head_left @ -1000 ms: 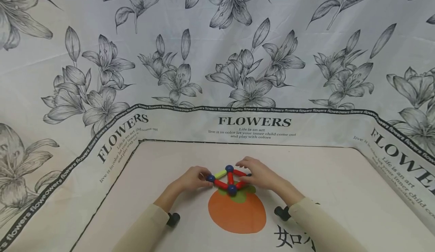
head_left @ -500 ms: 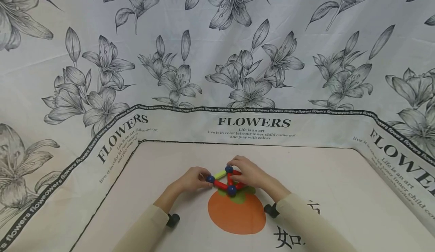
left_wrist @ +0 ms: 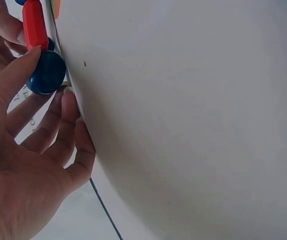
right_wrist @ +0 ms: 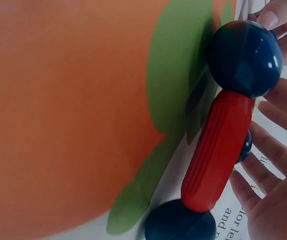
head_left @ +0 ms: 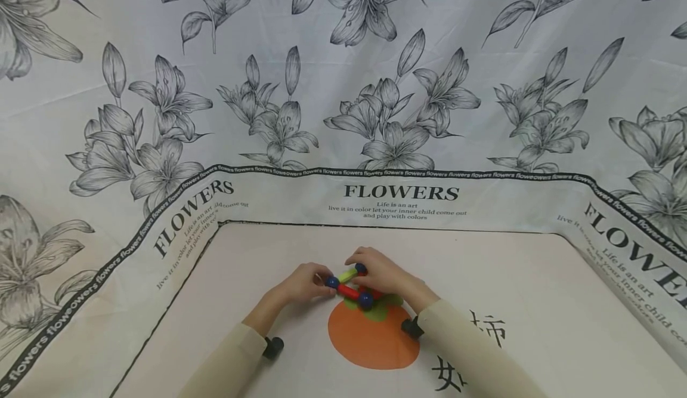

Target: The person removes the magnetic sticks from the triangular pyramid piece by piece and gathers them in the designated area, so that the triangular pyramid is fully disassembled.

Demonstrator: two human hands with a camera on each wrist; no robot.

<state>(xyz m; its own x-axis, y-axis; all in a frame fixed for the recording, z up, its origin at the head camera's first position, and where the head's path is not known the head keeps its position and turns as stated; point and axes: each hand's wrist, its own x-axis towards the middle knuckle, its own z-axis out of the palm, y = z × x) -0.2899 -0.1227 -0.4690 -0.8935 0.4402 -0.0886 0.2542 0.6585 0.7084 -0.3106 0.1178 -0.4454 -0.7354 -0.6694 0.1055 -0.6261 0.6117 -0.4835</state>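
A toy frame of magnetic balls and rods stands on the table. It has blue balls (head_left: 366, 300), red rods (head_left: 349, 291) and one yellow-green rod (head_left: 347, 275). My left hand (head_left: 307, 281) pinches the blue ball (left_wrist: 47, 72) at the left corner, its thumb by the end of the red rod (left_wrist: 35, 25). At the far corner, my right hand (head_left: 383, 270) holds another blue ball (head_left: 361, 268) between thumb and fingers. A red rod (right_wrist: 217, 150) joins two balls nearest the right wrist camera. In the head view the right hand hides the frame's right side.
The pale tabletop (head_left: 279, 243) carries a printed orange fruit (head_left: 374, 335) with green leaves and black characters (head_left: 449, 374). A flower-print cloth (head_left: 397, 111) stands behind it. Black wrist devices (head_left: 274, 347) sit under both sleeves.
My right hand has moved left from the frame's right side to its far ball, which it now holds. The left hand has stayed on the left ball.
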